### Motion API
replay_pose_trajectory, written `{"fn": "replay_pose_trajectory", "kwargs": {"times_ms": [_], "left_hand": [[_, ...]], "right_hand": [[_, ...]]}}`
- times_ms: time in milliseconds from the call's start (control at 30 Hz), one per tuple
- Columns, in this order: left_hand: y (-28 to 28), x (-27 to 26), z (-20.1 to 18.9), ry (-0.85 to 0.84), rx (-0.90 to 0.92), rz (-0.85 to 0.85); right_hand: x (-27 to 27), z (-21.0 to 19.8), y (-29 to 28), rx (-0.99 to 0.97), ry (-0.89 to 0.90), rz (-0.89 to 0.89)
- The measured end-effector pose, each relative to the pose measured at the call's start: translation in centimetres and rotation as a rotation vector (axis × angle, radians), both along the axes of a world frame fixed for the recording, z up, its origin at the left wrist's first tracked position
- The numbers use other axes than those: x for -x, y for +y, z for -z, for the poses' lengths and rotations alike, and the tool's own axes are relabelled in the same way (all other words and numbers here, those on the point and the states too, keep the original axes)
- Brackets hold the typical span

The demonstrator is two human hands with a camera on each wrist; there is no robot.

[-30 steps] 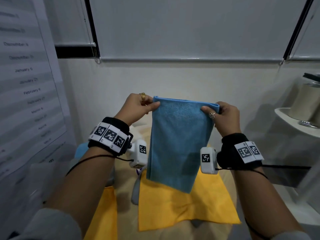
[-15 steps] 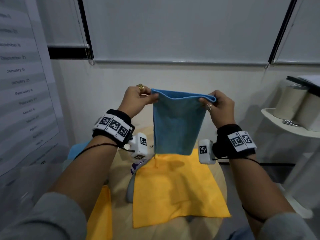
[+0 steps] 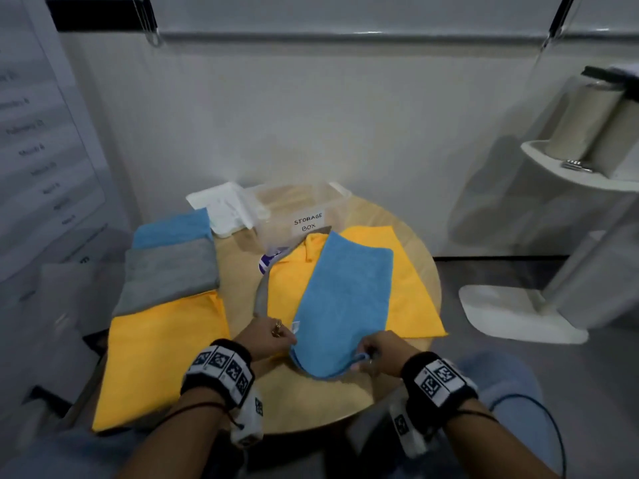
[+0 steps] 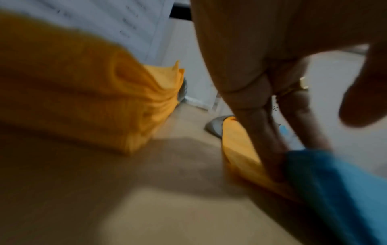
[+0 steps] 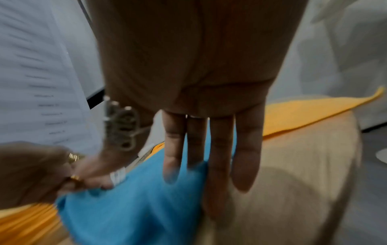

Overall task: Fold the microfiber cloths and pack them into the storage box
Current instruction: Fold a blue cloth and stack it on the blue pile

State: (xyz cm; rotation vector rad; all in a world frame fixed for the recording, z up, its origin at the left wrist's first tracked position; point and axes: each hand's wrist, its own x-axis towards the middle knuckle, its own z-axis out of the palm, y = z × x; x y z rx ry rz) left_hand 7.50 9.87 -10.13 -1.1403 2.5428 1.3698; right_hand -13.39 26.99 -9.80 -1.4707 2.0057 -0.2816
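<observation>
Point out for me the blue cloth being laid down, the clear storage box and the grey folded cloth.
Blue microfiber cloth (image 3: 345, 299): head view, middle of its top face.
Clear plastic storage box (image 3: 273, 216): head view, front wall left of the label.
Grey folded cloth (image 3: 171, 273): head view, centre of its top face.

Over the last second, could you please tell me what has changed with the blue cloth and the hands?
The blue cloth, held up in the air before, has been lowered and now lies flat over the yellow cloth on the table, its far end toward the storage box. The left hand and right hand have come down with it. Both keep holding its near corners as before.
</observation>
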Motion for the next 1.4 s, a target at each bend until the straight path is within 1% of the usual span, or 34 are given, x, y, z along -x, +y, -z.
{"fn": "replay_pose_trajectory", "kwargs": {"times_ms": [33,67,100,133,200,233,300,367,433,500,567,600,633,700,767,867,933,1033,1100,1167,1233,1333,1400], "left_hand": [[0.4,0.0,0.7,-0.002,-0.025,-0.067],[0.6,0.2,1.3,0.027,-0.040,-0.131],[1.0,0.5,1.5,0.044,-0.027,-0.190],[1.2,0.9,1.6,0.059,0.013,-0.247],[1.5,1.7,1.3,0.029,0.003,-0.347],[1.5,1.8,1.6,-0.033,-0.040,-0.377],[1.3,1.8,2.2,-0.095,-0.115,-0.383],[1.0,1.3,2.7,-0.020,-0.145,-0.358],[0.9,0.6,2.9,0.073,-0.108,-0.300],[0.8,0.2,3.1,0.112,-0.047,-0.243],[1.0,-0.1,3.0,0.141,-0.045,-0.199],[1.0,-0.1,3.1,0.144,-0.034,-0.184],[1.1,-0.1,3.0,0.140,-0.007,-0.169],[1.4,0.0,2.6,0.155,0.015,-0.135],[1.3,0.1,2.3,0.185,0.033,-0.116],[1.3,0.1,2.1,0.155,0.126,-0.036],[1.4,0.1,1.9,0.137,0.167,0.013],[1.3,0.0,1.2,0.106,0.146,0.056],[1.0,0.0,0.6,0.095,0.143,0.115],[0.8,0.1,0.0,0.102,0.203,0.173],[0.7,0.3,-0.4,0.134,0.290,0.190],[0.5,0.5,-0.6,0.217,0.404,0.199],[0.5,0.7,-1.2,0.228,0.469,0.205]], "right_hand": [[-0.2,0.2,-0.1,-0.060,-0.076,0.017],[-0.2,-0.1,-0.4,-0.078,-0.156,0.066],[0.2,-0.3,-1.0,-0.054,-0.202,0.130],[0.8,-0.8,-1.6,-0.007,-0.203,0.206],[2.4,-1.3,-3.0,0.061,-0.114,0.348],[3.0,-1.3,-3.4,0.059,-0.050,0.389],[3.4,-0.7,-3.3,0.033,0.048,0.373],[3.0,0.3,-2.4,0.010,0.096,0.240],[2.0,1.2,-1.1,0.004,0.119,0.117],[1.0,1.9,0.1,-0.007,0.245,0.018],[0.1,2.0,0.6,-0.026,0.376,-0.068],[-0.2,2.1,0.5,-0.056,0.407,-0.117],[-0.4,1.9,0.4,-0.105,0.418,-0.171],[-0.7,1.9,0.0,-0.229,0.382,-0.237],[-0.6,2.2,-0.2,-0.280,0.321,-0.230],[-0.1,2.5,0.2,-0.230,0.227,-0.179],[0.0,2.2,0.5,-0.155,0.131,-0.114],[0.3,1.4,0.7,0.003,0.024,-0.005],[0.3,1.1,0.8,0.118,-0.048,0.071],[0.2,1.1,0.8,0.190,-0.147,0.176],[0.1,0.4,1.0,0.206,-0.203,0.180],[0.3,0.2,1.0,0.170,-0.079,0.082],[0.3,-0.3,1.1,0.199,-0.027,0.081]]}}
